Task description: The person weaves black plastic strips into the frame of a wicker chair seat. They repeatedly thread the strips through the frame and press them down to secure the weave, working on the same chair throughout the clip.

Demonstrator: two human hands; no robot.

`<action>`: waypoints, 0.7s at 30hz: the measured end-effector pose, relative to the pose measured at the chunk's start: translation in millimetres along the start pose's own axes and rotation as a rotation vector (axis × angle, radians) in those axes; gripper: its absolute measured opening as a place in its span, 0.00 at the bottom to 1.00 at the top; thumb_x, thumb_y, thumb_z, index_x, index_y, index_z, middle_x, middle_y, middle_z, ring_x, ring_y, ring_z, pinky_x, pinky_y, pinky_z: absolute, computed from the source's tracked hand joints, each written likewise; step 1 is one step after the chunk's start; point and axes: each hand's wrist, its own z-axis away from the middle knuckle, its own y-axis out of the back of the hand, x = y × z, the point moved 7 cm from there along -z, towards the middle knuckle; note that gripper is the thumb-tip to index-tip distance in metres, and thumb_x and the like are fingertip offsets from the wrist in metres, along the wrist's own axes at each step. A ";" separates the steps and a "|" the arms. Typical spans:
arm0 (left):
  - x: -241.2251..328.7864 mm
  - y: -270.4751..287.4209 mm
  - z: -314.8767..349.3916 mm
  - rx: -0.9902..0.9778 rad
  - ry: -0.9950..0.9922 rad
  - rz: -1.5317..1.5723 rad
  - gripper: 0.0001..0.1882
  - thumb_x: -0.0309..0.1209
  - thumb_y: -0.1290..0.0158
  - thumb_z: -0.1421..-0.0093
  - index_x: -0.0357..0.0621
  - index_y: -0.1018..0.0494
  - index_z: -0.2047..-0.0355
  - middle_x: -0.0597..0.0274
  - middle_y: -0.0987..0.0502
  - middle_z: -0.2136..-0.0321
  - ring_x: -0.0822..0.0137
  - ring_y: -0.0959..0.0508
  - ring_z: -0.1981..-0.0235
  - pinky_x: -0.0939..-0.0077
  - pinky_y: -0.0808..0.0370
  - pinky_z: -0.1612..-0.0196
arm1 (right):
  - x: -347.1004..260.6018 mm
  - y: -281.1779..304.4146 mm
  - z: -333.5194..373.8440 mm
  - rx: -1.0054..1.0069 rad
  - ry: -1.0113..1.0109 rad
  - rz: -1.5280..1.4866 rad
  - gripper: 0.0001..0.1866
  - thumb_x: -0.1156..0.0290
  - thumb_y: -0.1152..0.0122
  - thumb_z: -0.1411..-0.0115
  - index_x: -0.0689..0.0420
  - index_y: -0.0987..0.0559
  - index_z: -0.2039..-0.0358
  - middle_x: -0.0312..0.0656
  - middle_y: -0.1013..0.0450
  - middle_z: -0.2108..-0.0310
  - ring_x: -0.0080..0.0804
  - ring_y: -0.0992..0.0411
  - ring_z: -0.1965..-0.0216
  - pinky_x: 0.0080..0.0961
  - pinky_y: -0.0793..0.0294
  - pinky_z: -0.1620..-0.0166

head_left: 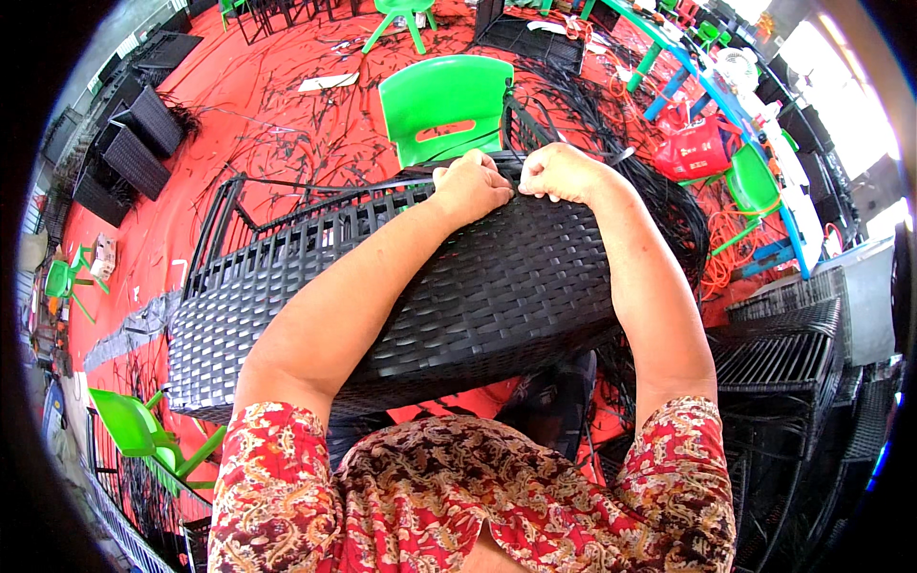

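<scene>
A black woven wicker furniture piece (497,277) lies across in front of me, its left part an open lattice of strips over a frame. My left hand (473,187) is closed at its far edge, fingers curled onto the weave. A thin black weaving strip (334,181) runs from the left toward this hand. Close beside it, my right hand (564,174) is pinched at the same edge. The strip between the fingertips is mostly hidden by my fingers. Another strip end (623,156) sticks out beyond my right wrist.
A green plastic chair (444,91) stands just past the wicker piece. Bundled black strips (659,205) lie to the right. A red bag (690,148) sits near a blue table (795,234). Strip scraps litter the red floor (277,124). A slatted black frame (774,349) stands at right.
</scene>
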 end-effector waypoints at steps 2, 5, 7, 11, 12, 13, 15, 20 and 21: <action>-15.2 -10.3 -14.0 -0.125 0.007 0.208 0.08 0.36 0.43 0.53 0.49 0.20 0.73 0.66 0.27 0.72 0.69 0.29 0.65 0.70 0.35 0.62 | 1.1 -0.9 -2.7 0.022 0.007 -0.024 0.07 0.67 0.39 0.51 0.57 0.23 0.78 0.31 0.31 0.82 0.19 0.37 0.83 0.19 0.37 0.78; -26.4 -21.6 -20.0 -0.161 0.058 0.417 0.06 0.29 0.42 0.56 0.42 0.21 0.77 0.65 0.27 0.79 0.70 0.28 0.75 0.75 0.33 0.70 | 0.1 -0.3 -2.5 0.054 -0.009 -0.001 0.05 0.69 0.40 0.52 0.56 0.23 0.77 0.32 0.29 0.82 0.21 0.35 0.84 0.23 0.34 0.78; -25.3 -23.2 -19.4 -0.149 0.137 0.524 0.04 0.24 0.43 0.58 0.36 0.24 0.81 0.66 0.28 0.80 0.72 0.30 0.77 0.77 0.33 0.71 | -1.7 2.2 -0.2 0.117 0.022 -0.048 0.05 0.69 0.40 0.51 0.57 0.23 0.76 0.33 0.29 0.81 0.21 0.34 0.83 0.23 0.34 0.78; -20.5 -9.4 -10.5 -0.113 0.057 0.770 0.02 0.23 0.44 0.56 0.36 0.25 0.82 0.65 0.29 0.78 0.72 0.30 0.74 0.80 0.35 0.65 | -20.7 -0.4 2.6 0.156 0.126 -0.281 0.07 0.68 0.43 0.47 0.58 0.23 0.73 0.35 0.28 0.81 0.21 0.32 0.82 0.22 0.33 0.77; -24.5 -4.4 -6.6 -0.081 0.087 0.876 0.02 0.23 0.44 0.56 0.37 0.25 0.81 0.66 0.29 0.78 0.72 0.30 0.73 0.80 0.35 0.65 | -29.8 -5.1 4.7 0.129 0.149 -0.347 0.07 0.68 0.43 0.47 0.58 0.23 0.72 0.35 0.28 0.81 0.20 0.32 0.82 0.21 0.33 0.77; -19.8 5.3 -0.1 -0.054 0.112 0.981 0.02 0.23 0.44 0.55 0.37 0.25 0.81 0.66 0.29 0.77 0.72 0.30 0.72 0.80 0.35 0.64 | -29.5 -11.3 5.8 0.101 0.101 -0.329 0.08 0.67 0.44 0.45 0.58 0.23 0.70 0.35 0.28 0.80 0.20 0.32 0.82 0.19 0.34 0.77; -24.0 12.9 5.7 -0.063 0.133 1.092 0.02 0.25 0.45 0.53 0.39 0.25 0.78 0.68 0.29 0.74 0.74 0.30 0.71 0.80 0.36 0.62 | -24.6 -18.2 -2.0 0.044 0.057 -0.196 0.09 0.65 0.46 0.43 0.57 0.24 0.70 0.32 0.31 0.80 0.17 0.34 0.81 0.16 0.37 0.78; -48.4 35.6 16.1 -0.124 0.093 0.570 0.08 0.34 0.43 0.52 0.42 0.24 0.77 0.66 0.28 0.70 0.72 0.29 0.65 0.77 0.35 0.62 | -32.5 -26.6 -5.7 -0.010 0.099 -0.252 0.07 0.66 0.44 0.43 0.56 0.25 0.72 0.29 0.33 0.80 0.15 0.36 0.80 0.14 0.38 0.77; -51.6 42.8 18.9 -0.086 0.022 0.334 0.08 0.36 0.43 0.52 0.45 0.23 0.77 0.65 0.28 0.69 0.70 0.29 0.64 0.74 0.34 0.61 | -36.4 -28.7 -6.2 -0.006 0.104 -0.228 0.07 0.66 0.44 0.43 0.56 0.25 0.72 0.29 0.33 0.79 0.15 0.36 0.79 0.15 0.38 0.76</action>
